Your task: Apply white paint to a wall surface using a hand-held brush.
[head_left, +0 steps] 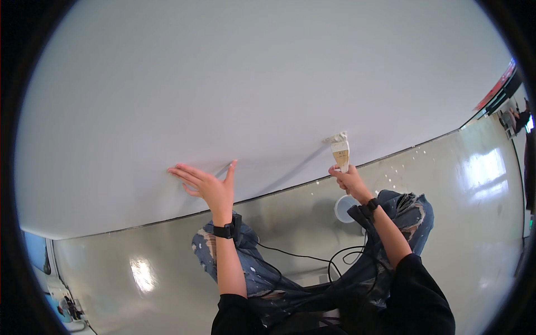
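My right hand (349, 180) grips the handle of a flat paintbrush (340, 153), its ferrule and bristles coated white. The bristle end is up against the white wall (223, 84), just above the wall's bottom edge; whether it presses on the surface I cannot tell. To the left, my left hand (209, 187) is held up at the wall with its fingers stretched out and thumb apart, holding nothing. Its fingertips look close to or touching the wall. Below my right hand a pale bucket (345, 209) stands on the floor, partly hidden by my right forearm and knee.
White drips (393, 177) dot the shiny floor (167, 251) by the wall on the right. Black cables (301, 255) loop between my knees. Each wrist wears a black strap. A person (520, 118) is at the far right edge, and blue-and-white objects (61, 304) stand at lower left.
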### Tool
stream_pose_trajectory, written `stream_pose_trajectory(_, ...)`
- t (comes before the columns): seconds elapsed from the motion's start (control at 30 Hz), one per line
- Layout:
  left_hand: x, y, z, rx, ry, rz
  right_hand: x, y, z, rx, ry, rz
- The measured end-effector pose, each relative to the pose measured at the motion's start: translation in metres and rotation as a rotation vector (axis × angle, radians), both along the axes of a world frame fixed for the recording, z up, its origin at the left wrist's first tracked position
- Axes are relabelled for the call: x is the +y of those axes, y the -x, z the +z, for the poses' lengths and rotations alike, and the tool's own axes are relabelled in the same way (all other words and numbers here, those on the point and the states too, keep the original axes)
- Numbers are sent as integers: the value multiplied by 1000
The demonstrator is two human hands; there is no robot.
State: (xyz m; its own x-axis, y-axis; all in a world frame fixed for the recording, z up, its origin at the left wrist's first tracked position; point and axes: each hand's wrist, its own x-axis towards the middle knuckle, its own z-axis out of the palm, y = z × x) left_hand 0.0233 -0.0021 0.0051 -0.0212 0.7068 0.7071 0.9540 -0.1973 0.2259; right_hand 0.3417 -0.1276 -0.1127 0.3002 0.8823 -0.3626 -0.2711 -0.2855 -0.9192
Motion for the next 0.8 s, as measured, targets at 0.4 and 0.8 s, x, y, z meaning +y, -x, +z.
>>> stream_pose_trajectory(0.4,4,0,-4,-17,17,-13,-7,-3,-65,273,269,204)
stream_pose_trajectory(0.8,10,10,-15,-42,40,-11,-32,2,65,485,-111,362)
